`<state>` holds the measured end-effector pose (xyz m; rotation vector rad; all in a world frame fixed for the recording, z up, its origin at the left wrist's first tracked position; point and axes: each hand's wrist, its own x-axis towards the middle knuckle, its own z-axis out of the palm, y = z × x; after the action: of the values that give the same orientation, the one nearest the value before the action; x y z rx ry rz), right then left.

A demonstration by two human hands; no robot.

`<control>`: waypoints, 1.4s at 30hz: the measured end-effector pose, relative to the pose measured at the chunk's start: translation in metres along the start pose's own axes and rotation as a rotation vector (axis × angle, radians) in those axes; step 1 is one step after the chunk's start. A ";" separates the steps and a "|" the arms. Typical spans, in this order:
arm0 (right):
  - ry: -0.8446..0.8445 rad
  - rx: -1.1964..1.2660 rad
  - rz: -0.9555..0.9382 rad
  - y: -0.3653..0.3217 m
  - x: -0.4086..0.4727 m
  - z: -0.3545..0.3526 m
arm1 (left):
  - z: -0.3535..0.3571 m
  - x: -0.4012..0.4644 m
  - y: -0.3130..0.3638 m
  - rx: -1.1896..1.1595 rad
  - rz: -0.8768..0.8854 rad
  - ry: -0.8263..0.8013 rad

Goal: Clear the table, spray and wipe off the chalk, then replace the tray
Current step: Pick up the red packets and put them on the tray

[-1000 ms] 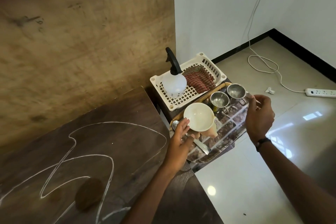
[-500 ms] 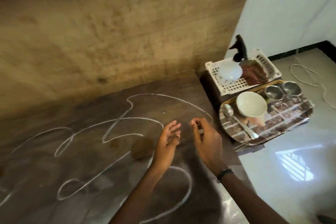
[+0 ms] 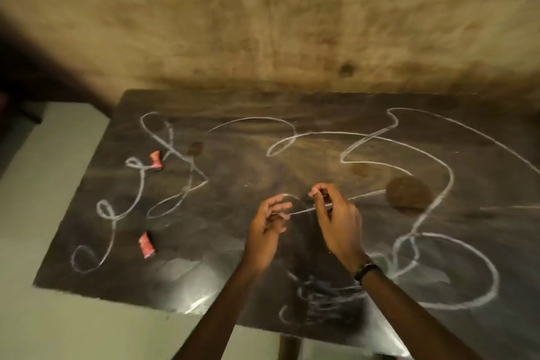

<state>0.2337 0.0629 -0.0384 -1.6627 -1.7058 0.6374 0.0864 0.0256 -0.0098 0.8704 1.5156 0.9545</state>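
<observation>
Though blurred, table [image 3: 233, 161] lengthwise left-to-right.

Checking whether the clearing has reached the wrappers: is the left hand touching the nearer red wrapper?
Apart. The head view shows bare chalked table between the left hand and the nearer red wrapper.

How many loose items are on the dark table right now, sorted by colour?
Small red crumpled wrappers: 2 (far one, near one)
Round brown lump: 1
Total: 3, all lying on the dark chalk-marked table.
</observation>
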 end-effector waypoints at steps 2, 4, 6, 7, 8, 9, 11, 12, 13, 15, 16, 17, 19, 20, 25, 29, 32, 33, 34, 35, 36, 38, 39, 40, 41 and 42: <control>-0.041 0.011 -0.031 -0.032 -0.012 0.040 | -0.052 -0.013 -0.013 -0.043 -0.013 0.073; -0.109 0.028 -0.066 -0.063 -0.025 0.080 | -0.102 -0.025 -0.030 -0.064 -0.039 0.150; -0.179 0.043 -0.102 -0.086 -0.039 0.118 | -0.145 -0.037 -0.046 -0.062 -0.055 0.209; -0.204 0.049 -0.116 -0.094 -0.044 0.132 | -0.161 -0.040 -0.052 -0.054 -0.060 0.242; -0.228 0.054 -0.136 -0.102 -0.050 0.150 | -0.179 -0.044 -0.058 -0.047 -0.061 0.281; -0.244 0.059 -0.153 -0.110 -0.055 0.166 | -0.195 -0.046 -0.063 -0.039 -0.068 0.318; -0.282 0.072 -0.181 -0.125 -0.066 0.193 | -0.224 -0.046 -0.076 -0.014 -0.090 0.398; -0.297 0.080 -0.186 -0.130 -0.069 0.203 | -0.235 -0.044 -0.082 0.022 -0.096 0.448; -0.310 0.080 -0.191 -0.135 -0.072 0.215 | -0.247 -0.041 -0.092 0.083 -0.099 0.507; -0.321 0.061 -0.206 -0.143 -0.076 0.234 | -0.268 -0.032 -0.109 0.187 -0.120 0.612; -0.331 0.047 -0.213 -0.145 -0.076 0.244 | -0.276 -0.026 -0.117 0.202 -0.143 0.660; -0.341 0.040 -0.216 -0.147 -0.076 0.251 | -0.282 -0.020 -0.120 0.196 -0.163 0.703; -0.365 0.028 -0.215 -0.151 -0.073 0.265 | -0.290 -0.009 -0.125 0.167 -0.205 0.745; -0.368 0.020 -0.221 -0.153 -0.071 0.271 | -0.293 -0.004 -0.127 0.152 -0.231 0.748; -0.391 -0.005 -0.254 -0.167 -0.054 0.291 | -0.298 0.014 -0.134 0.239 -0.243 0.766; -0.405 -0.008 -0.318 -0.183 -0.028 0.308 | -0.311 0.023 -0.136 0.148 -0.297 0.671; -0.387 -0.064 -0.403 -0.200 0.004 0.330 | -0.321 0.023 -0.137 0.191 -0.302 0.588; -0.389 -0.122 -0.430 -0.205 0.016 0.340 | -0.325 0.023 -0.136 0.194 -0.291 0.557; -0.405 -0.195 -0.449 -0.210 0.028 0.350 | -0.327 0.022 -0.135 0.176 -0.282 0.530; -0.434 -0.271 -0.467 -0.215 0.038 0.359 | -0.330 0.021 -0.135 0.137 -0.279 0.514; -0.468 -0.346 -0.486 -0.219 0.047 0.367 | -0.333 0.021 -0.134 0.101 -0.284 0.497; -0.513 -0.487 -0.513 -0.220 0.060 0.380 | -0.336 0.021 -0.137 0.091 -0.278 0.478; -0.531 -0.548 -0.504 -0.217 0.064 0.385 | -0.338 0.021 -0.140 0.099 -0.272 0.467; -0.543 -0.601 -0.489 -0.215 0.065 0.388 | -0.338 0.020 -0.141 0.095 -0.269 0.459; -0.536 -0.631 -0.490 -0.213 0.065 0.390 | -0.339 0.020 -0.142 0.100 -0.271 0.453; -0.504 -0.639 -0.521 -0.210 0.062 0.390 | -0.339 0.021 -0.143 0.091 -0.268 0.452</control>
<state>-0.1946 0.1494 -0.1340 -1.3895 -2.8020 0.2711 -0.2564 -0.0528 -0.1202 0.5119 2.0167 0.9254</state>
